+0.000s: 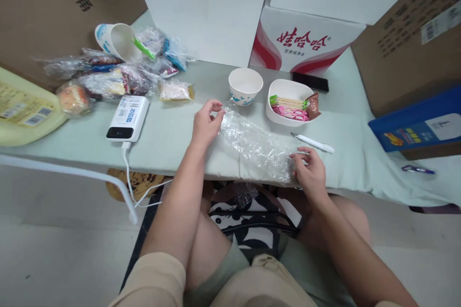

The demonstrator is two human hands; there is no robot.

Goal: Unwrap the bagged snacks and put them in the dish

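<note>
A crinkled clear plastic bag (257,141) stretches between my two hands over the table's front edge. My left hand (207,124) pinches its upper left corner, just below a white paper cup (246,85) with blue print. At the lower right end, my right hand (309,172) has its thumb and fingers closed on the film. Close above that hand lies a white craft knife (312,143). Behind the knife stands a white bowl (284,116) holding pink-wrapped candies (291,112), a green-ended pack of sticks (288,101) and a brown packet (313,106).
Several wrapped snacks (108,81) and a tipped paper cup (120,41) fill the left side, near a cabled power bank (128,117) and a yellow jug (29,110). White boxes (201,9) line the back. A black phone (310,81) lies behind the bowl.
</note>
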